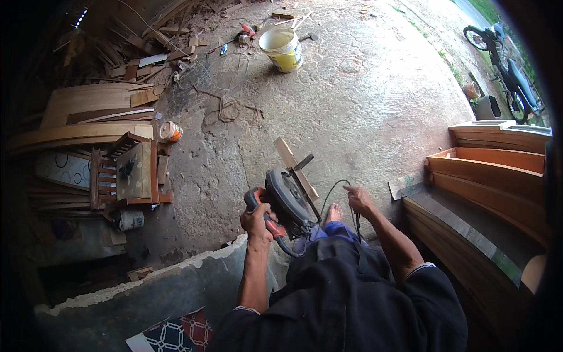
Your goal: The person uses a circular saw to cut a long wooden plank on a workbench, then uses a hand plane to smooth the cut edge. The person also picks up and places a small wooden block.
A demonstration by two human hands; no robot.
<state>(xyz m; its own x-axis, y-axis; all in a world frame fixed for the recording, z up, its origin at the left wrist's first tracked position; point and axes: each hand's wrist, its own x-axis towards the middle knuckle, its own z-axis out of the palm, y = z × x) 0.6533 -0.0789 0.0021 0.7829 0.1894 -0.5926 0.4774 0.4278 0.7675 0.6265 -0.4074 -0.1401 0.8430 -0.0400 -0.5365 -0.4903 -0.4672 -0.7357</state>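
A red and black circular saw (285, 199) is in my left hand (256, 218), whose fingers are wrapped round its red handle. A light wooden strip (285, 154) with a short dark piece across it lies along the saw's far side. My right hand (359, 198), to the right of the saw, is closed on a dark power cord (355, 218), which loops down toward my lap. My bare foot (335, 212) shows on the concrete floor (311, 105) beyond the cord.
Ahead stands a yellow-white bucket (280, 53). At left are piled boards (88, 105), a wooden chair (132, 173) and a small bucket (171, 131). A concrete ledge (199, 276) is at lower left. Wooden cabinet frames (487, 170) line the right; a motorbike (507, 73) stands beyond.
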